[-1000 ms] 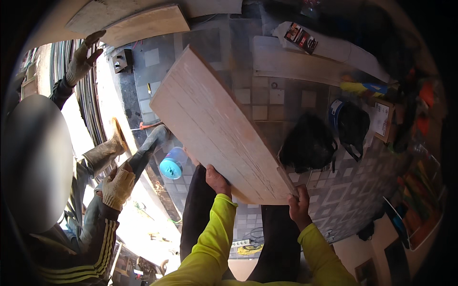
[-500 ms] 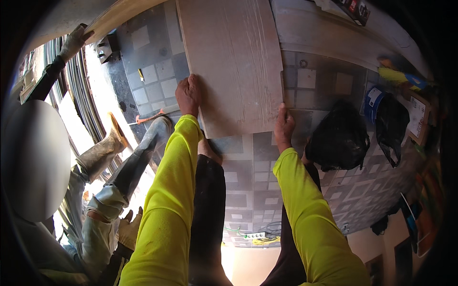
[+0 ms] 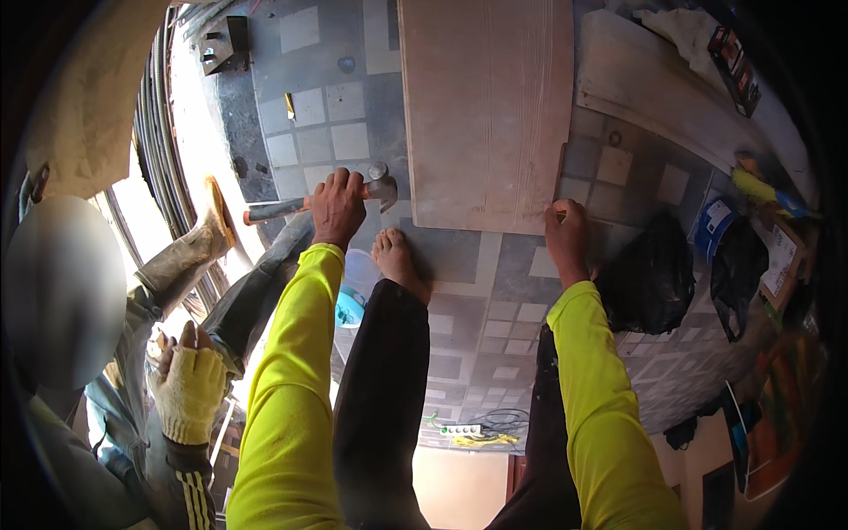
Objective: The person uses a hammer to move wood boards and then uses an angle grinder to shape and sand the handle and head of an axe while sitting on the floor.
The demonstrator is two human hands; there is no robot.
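Observation:
My left hand [image 3: 338,208] is closed round the handle of a claw hammer [image 3: 281,210], just left of a flat brown wooden board [image 3: 486,115]. The hammer's metal head [image 3: 382,187] points toward the board. My right hand [image 3: 566,231] is curled in a pinch at the board's near right corner; whatever its fingers may hold is hidden. The board lies on the tiled floor between and beyond my hands. My bare left foot [image 3: 397,261] stands by its near left corner.
At the left is a co-worker with a gloved hand [image 3: 187,389] and boots [image 3: 190,256]. A large panel [image 3: 79,97] stands upper left. Black bags [image 3: 652,274], a blue roll [image 3: 714,225] and long boards [image 3: 662,79] lie right. A power strip [image 3: 461,430] sits near my feet.
My left hand has left the board's edge and closed on the hammer. My right hand has moved to the board's near corner, its fingers now curled. The co-worker's gloved hand has risen.

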